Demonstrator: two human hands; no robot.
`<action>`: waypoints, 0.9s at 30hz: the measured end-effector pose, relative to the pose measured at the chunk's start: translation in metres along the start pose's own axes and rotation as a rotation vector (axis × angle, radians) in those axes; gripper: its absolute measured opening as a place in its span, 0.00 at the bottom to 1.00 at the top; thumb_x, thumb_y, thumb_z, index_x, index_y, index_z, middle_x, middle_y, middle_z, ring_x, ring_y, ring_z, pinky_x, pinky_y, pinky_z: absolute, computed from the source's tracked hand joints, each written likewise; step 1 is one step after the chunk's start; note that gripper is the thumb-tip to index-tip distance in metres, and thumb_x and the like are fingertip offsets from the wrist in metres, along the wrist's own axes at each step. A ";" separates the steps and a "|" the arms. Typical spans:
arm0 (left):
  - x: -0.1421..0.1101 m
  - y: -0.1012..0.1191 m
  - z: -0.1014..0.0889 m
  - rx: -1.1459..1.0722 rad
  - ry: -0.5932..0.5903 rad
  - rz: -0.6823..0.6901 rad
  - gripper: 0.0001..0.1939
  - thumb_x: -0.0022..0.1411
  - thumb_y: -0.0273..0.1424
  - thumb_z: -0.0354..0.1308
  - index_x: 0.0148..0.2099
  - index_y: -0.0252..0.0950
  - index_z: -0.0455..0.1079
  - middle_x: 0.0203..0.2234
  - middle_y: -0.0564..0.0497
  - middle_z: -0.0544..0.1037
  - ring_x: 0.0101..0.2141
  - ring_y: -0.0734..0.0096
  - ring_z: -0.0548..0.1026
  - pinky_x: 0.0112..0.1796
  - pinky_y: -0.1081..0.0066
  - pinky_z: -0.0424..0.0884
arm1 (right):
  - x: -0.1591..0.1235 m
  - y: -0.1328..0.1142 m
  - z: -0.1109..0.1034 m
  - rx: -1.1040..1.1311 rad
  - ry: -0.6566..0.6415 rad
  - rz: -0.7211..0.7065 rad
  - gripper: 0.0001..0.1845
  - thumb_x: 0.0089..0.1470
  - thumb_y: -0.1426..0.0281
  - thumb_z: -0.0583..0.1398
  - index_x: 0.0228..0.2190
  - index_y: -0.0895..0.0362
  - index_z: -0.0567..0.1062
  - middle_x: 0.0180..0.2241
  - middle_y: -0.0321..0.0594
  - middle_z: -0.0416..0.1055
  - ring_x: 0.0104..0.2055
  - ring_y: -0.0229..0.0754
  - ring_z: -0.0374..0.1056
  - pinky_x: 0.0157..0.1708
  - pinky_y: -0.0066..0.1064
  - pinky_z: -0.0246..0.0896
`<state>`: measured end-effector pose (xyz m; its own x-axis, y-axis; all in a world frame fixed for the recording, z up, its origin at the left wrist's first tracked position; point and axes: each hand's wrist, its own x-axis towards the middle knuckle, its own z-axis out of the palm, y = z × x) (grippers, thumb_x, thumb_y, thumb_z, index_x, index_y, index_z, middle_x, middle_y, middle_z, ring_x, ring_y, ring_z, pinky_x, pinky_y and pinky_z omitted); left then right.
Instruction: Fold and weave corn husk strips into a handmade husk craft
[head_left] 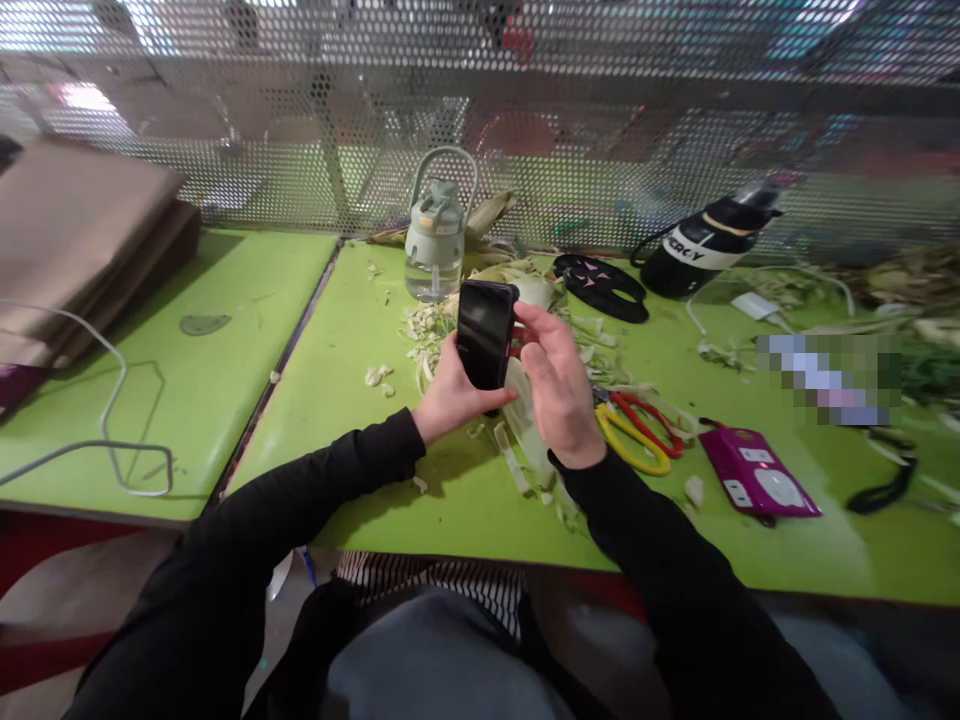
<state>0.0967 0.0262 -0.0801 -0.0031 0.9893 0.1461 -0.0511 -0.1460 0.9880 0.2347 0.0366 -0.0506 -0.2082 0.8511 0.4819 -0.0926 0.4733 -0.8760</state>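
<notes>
Green tabletop (337, 340) spans mid-frame; left hand (448, 397) closed around glossy black phone (484, 330), screen facing the camera, long axis near-vertical; right hand (559, 390) half-open by its right edge.

Scissors (643, 430) lie between the phone (485, 333) and the power strip (759, 474), on the table (442, 520).

Plain black long sleeves (255, 520) reach both wrists; grey-blue cloth (442, 660) covers the lap, beside black-and-white stripes (450, 575).
</notes>
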 end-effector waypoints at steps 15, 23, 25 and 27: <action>-0.001 0.011 -0.002 0.005 0.027 -0.046 0.52 0.40 0.32 0.77 0.60 0.35 0.49 0.54 0.38 0.68 0.57 0.50 0.70 0.61 0.50 0.65 | 0.007 0.019 -0.001 0.060 0.127 0.222 0.18 0.55 0.52 0.66 0.43 0.48 0.77 0.45 0.36 0.77 0.50 0.44 0.73 0.60 0.45 0.66; -0.003 0.010 -0.001 -0.027 0.012 -0.073 0.51 0.42 0.32 0.77 0.62 0.35 0.50 0.56 0.37 0.68 0.59 0.51 0.69 0.60 0.52 0.67 | 0.002 0.012 0.002 -0.026 0.148 0.206 0.17 0.53 0.52 0.67 0.37 0.51 0.79 0.34 0.35 0.78 0.42 0.45 0.74 0.50 0.40 0.71; -0.003 0.008 -0.001 -0.010 0.017 -0.071 0.52 0.42 0.32 0.77 0.62 0.35 0.50 0.57 0.37 0.67 0.59 0.50 0.69 0.60 0.52 0.66 | 0.002 0.014 0.001 -0.041 0.155 0.205 0.16 0.54 0.52 0.67 0.37 0.51 0.79 0.34 0.35 0.78 0.40 0.44 0.74 0.48 0.39 0.71; -0.003 0.007 -0.002 0.012 0.025 -0.068 0.51 0.42 0.31 0.77 0.62 0.35 0.50 0.58 0.36 0.66 0.60 0.50 0.68 0.61 0.51 0.66 | 0.002 0.017 0.001 -0.034 0.159 0.222 0.15 0.54 0.53 0.66 0.36 0.51 0.78 0.34 0.34 0.77 0.39 0.43 0.73 0.47 0.38 0.71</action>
<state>0.0945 0.0223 -0.0736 -0.0251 0.9967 0.0775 -0.0398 -0.0784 0.9961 0.2320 0.0462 -0.0641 -0.0641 0.9587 0.2771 -0.0283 0.2758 -0.9608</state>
